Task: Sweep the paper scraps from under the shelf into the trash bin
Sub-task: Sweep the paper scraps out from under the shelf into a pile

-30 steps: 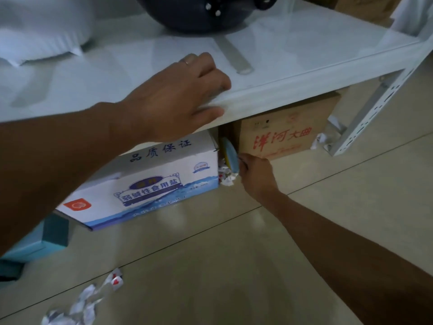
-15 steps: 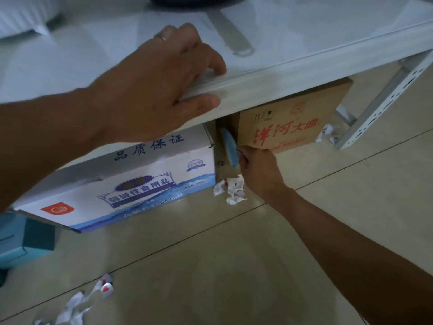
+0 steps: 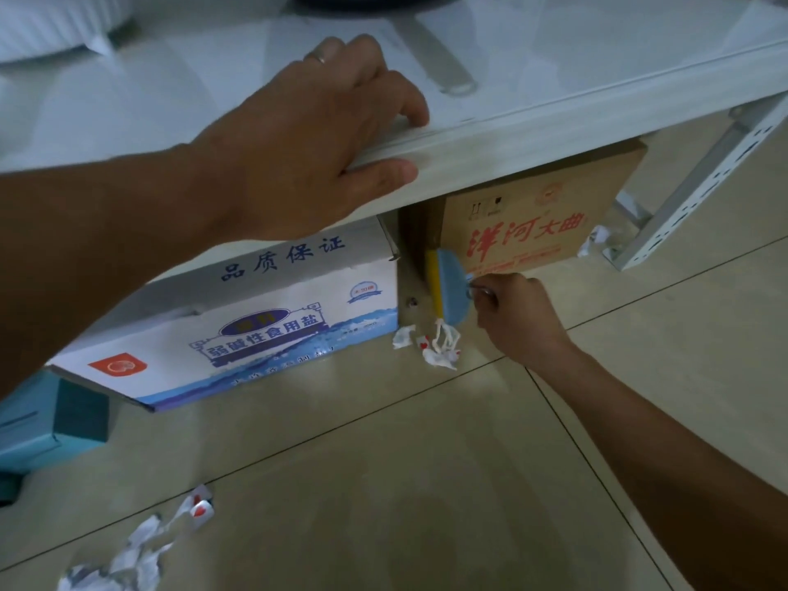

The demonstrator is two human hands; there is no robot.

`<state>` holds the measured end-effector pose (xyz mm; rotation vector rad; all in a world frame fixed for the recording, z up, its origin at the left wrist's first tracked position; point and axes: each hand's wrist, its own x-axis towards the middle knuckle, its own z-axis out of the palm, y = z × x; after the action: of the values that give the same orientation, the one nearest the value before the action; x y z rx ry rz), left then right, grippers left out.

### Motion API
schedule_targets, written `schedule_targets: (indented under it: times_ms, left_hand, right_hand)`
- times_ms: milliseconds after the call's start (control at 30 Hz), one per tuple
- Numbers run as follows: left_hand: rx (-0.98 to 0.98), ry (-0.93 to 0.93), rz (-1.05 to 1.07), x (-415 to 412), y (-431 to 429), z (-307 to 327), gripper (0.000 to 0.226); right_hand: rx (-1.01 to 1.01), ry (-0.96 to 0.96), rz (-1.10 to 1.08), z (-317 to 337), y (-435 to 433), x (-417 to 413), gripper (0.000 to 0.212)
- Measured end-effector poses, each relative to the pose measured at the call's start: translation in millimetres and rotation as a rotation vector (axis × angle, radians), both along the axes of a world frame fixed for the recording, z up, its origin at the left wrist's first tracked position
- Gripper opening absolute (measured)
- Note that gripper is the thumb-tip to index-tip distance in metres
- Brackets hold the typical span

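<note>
- Head view: the left hand (image 3: pixel 311 138) grips the front edge of the white shelf (image 3: pixel 554 125) — fingers lie flat on the top surface, thumb pressed against the edge, a ring on one finger.
- The right hand (image 3: pixel 518 317) reaches low to the gap under the shelf, its fingers closed around the metal handle of a small blue brush (image 3: pixel 454 287), whose yellow bristles face left into the gap.
- The brush stands between a white salt carton (image 3: pixel 239 334) on the left and a brown cardboard box (image 3: pixel 537 219) with red characters on the right.
- A small cluster of paper scraps (image 3: pixel 439 345) lies on the tiled floor (image 3: pixel 426 484) just below the brush head, out in front of the gap.
- More scraps (image 3: pixel 140 548) lie well apart at lower left — white with red marks.
- One crumpled scrap (image 3: pixel 595 241) sits beside the brown box, near the shelf's slotted leg (image 3: pixel 699 181).
- A teal box (image 3: pixel 51 424) shows at the left edge.
</note>
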<state>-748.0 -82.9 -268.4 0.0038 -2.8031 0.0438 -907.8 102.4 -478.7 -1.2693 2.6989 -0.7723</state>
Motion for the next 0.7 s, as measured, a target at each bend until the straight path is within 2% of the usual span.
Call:
schedule_targets:
  times_ms: [67,167,267,400,533,600,700]
  left_hand:
    - [0.002,-0.007,0.013,1,1,0,0.049]
    - [0.014,-0.026,0.026,1,3,1,0.049]
    - [0.019,-0.023,0.036,1,3,2,0.048]
    - [0.003,-0.007,0.026,2,0,0,0.049]
    - [-0.002,0.019,0.016,-1,0,-3,0.049]
    - [0.003,0.022,0.018,-2,0,-3,0.049]
    - [-0.003,0.016,0.019,0,-2,-2,0.05]
  right_hand:
    - [-0.005,0.037,0.033,-2,-15,-3,0.024]
    - [0.092,0.074,0.105,-9,-41,-2,0.028]
    - [0.131,0.011,0.087,-13,-58,-2,0.03]
    - [0.277,0.007,0.198,-1,-48,-3,0.031]
    - [0.152,0.073,0.143,9,-40,-11,0.03]
    - [0.093,-0.011,0.105,6,-52,-8,0.031]
    - [0.169,-0.09,0.096,-10,-60,-2,0.03]
